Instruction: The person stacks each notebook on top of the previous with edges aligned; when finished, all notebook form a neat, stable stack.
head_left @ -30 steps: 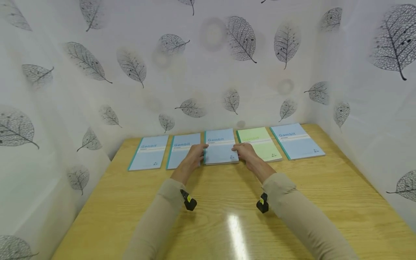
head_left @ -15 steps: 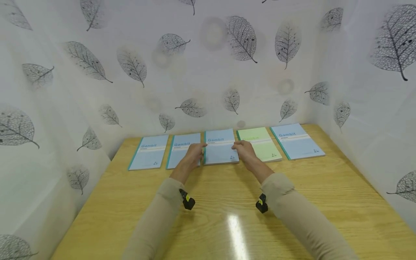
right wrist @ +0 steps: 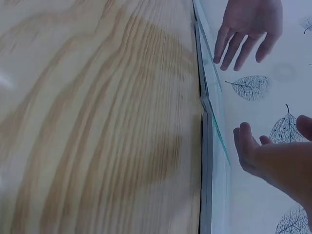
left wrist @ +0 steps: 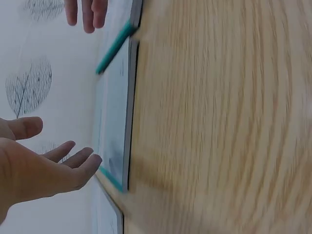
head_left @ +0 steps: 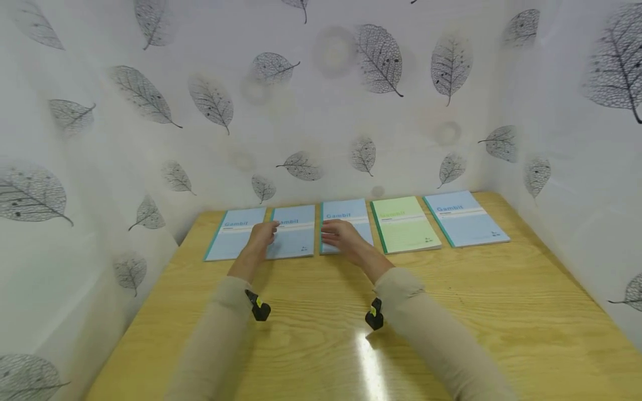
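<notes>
Hands (head_left: 259,236) (head_left: 345,236), two, unladen and loosely extended, hover near four blue notebooks (head_left: 466,219) and one green notebook (head_left: 405,225).

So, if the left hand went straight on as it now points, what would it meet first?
Probably the second blue notebook from the left: the left hand points towards it, though the height between them is unclear.

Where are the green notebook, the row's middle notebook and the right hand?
Green Gambit notebook (head_left: 405,225), head view: middle of the cover.
Middle blue Gambit notebook (head_left: 354,210), head view: upper cover.
Right hand (head_left: 346,236), head view: middle of the hand.
</notes>
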The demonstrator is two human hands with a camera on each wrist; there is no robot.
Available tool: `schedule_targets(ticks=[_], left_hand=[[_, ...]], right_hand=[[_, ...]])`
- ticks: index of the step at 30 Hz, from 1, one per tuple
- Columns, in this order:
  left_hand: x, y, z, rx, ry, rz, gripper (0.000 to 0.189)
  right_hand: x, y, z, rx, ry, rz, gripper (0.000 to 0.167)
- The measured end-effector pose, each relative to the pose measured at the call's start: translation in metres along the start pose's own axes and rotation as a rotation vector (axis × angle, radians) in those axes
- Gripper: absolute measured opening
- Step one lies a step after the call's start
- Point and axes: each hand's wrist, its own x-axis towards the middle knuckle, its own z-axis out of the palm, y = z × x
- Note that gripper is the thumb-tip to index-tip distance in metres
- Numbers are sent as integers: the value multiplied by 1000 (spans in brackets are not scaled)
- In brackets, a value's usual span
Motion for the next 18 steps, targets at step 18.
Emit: schedule_targets(ticks=[18], left_hand=[[4,-3,-29,18,42,-48,61]], right_hand=[[5,12,39,-115,-83,103,64]])
